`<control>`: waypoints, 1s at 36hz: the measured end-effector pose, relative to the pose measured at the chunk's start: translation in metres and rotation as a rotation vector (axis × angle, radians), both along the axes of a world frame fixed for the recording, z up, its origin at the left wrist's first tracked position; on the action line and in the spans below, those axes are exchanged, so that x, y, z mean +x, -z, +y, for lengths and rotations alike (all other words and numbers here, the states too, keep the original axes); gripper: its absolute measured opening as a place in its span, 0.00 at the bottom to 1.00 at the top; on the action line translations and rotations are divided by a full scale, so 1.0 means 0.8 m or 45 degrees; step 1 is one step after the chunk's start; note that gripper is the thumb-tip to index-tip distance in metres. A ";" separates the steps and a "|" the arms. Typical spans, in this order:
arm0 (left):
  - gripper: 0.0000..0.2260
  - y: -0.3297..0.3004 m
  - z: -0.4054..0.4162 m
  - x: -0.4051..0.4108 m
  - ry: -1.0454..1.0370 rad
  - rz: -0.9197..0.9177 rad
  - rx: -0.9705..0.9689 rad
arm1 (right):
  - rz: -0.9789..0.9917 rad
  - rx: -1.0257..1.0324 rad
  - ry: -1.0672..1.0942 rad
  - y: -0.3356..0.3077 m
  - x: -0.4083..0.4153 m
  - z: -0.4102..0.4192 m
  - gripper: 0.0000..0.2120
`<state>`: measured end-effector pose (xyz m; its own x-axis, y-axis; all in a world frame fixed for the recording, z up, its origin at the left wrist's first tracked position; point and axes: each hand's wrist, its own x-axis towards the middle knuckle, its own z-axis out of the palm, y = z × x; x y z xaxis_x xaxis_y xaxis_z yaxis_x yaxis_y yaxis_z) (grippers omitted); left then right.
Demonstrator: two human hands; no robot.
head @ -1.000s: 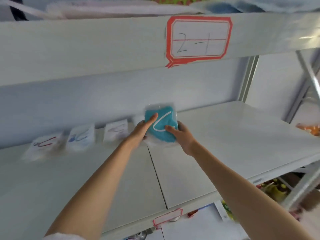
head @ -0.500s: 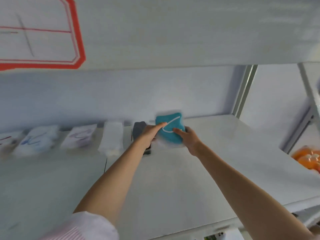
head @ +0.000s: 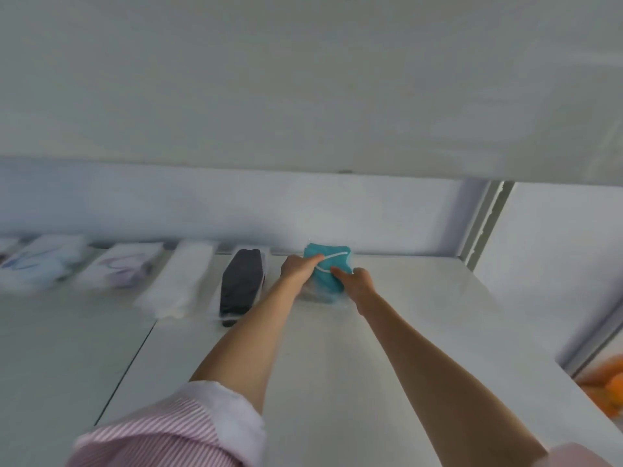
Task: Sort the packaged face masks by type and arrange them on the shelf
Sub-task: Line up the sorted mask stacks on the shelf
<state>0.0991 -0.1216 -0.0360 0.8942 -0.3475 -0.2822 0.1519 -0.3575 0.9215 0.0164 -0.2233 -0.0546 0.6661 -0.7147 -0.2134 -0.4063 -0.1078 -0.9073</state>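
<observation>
Each grip, left hand [head: 298, 269] and right hand [head: 360, 283], pinches the teal mask packet [head: 328, 264] from its own side. The packet sits at the shelf's [head: 421, 315] back, just right of the black mask packet [head: 241, 284].

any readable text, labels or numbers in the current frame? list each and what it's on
None readable in this view.
Teal mask pack, held by the left hand and right hand: only a white curved line, no lettering visible.
Black mask pack and white mask pack: no print visible.
Packs at far left: coloured marks, too blurred to read.
</observation>
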 end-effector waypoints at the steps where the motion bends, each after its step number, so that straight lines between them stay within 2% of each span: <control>1: 0.22 0.002 -0.006 0.001 -0.016 -0.026 0.019 | 0.005 -0.048 0.001 -0.002 0.001 -0.001 0.24; 7: 0.21 0.002 -0.027 0.004 -0.051 -0.132 0.125 | -0.010 -0.165 -0.006 -0.006 0.009 -0.014 0.27; 13: 0.26 0.004 -0.040 0.006 -0.022 -0.214 0.241 | 0.014 -0.180 -0.028 -0.003 0.011 -0.024 0.28; 18: 0.32 0.000 -0.039 0.010 -0.010 -0.193 0.218 | 0.009 -0.141 -0.044 -0.011 0.008 -0.032 0.32; 22: 0.33 -0.006 -0.032 0.015 -0.028 -0.189 0.164 | -0.005 -0.142 -0.079 -0.018 0.007 -0.036 0.26; 24: 0.33 -0.013 -0.026 0.013 -0.027 -0.193 0.138 | 0.004 -0.176 -0.081 -0.024 0.004 -0.038 0.32; 27: 0.30 -0.026 -0.012 0.011 -0.027 -0.248 0.135 | 0.029 -0.295 -0.067 -0.036 -0.001 -0.040 0.32; 30: 0.28 -0.042 0.013 0.010 0.014 -0.354 0.216 | 0.069 -0.542 -0.057 -0.051 -0.006 -0.037 0.29; 36: 0.18 -0.069 0.082 0.017 0.201 -0.771 0.496 | 0.205 -1.143 -0.246 -0.098 -0.002 -0.002 0.24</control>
